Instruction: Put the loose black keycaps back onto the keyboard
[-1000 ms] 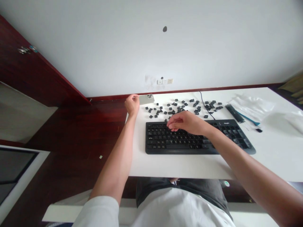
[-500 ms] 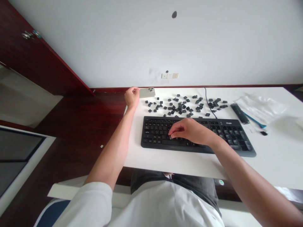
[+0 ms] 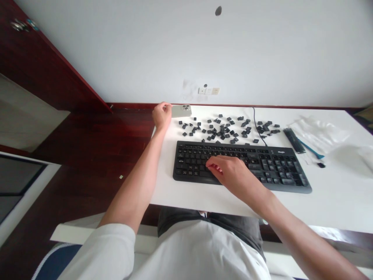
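the right hand [image 3: 230, 173] lies over the lower middle of the keyboard [image 3: 271, 165], fingers curled down onto the keys near the frame's centre; whether a keycap is pinched under the fingertips cannot be told. the keyboard sits black and long across the middle of the white desk [image 3: 335, 198], with its cable [image 3: 255, 124] running up toward the wall. the left hand [image 3: 161, 114] is up at the desk's far left corner, fingers closed on the end of a phone [image 3: 182, 111] that lies face down with its camera cluster showing. just above the keyboard, loose keycaps [image 3: 224, 130] are scattered in a band across the desk. to the right of them lie a black strip [image 3: 293, 139] and a blue tool [image 3: 311, 149], near clear plastic bags [image 3: 320, 130] at the right of the frame. wall sockets [image 3: 208, 91] show above the desk.
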{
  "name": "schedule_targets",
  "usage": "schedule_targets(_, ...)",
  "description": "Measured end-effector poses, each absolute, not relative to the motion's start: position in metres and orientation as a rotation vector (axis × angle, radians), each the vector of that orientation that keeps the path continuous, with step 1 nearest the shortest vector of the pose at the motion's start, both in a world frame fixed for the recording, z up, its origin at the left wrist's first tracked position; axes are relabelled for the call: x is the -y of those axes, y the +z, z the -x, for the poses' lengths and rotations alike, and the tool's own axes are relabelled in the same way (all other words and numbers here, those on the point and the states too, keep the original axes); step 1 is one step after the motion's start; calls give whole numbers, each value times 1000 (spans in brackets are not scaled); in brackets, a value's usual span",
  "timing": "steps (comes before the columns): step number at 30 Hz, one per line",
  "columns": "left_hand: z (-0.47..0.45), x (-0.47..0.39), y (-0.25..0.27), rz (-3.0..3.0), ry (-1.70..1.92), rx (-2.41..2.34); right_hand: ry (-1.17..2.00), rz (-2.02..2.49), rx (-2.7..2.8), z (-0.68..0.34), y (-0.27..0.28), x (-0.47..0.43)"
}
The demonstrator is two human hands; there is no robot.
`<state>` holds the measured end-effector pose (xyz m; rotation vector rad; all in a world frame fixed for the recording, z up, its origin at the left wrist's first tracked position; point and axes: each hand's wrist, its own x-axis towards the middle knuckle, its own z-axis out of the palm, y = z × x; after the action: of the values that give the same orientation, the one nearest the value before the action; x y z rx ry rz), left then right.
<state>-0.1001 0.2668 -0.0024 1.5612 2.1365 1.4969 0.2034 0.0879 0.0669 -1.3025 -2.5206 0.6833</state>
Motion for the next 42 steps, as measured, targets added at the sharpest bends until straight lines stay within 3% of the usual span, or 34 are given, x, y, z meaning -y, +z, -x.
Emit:
schedule_targets(9,100,-267,-3,-1572,1511,-2120,460,1244,2535,-208,58,-76)
schedule_targets(30,99,-265,-1,-1570,1492,-2130,631,1288,2511,-209,58,-83)
schedule_targets(42,102,-269,-6,-1588,1535,-2073,478,1233,2761,-201,77,-87)
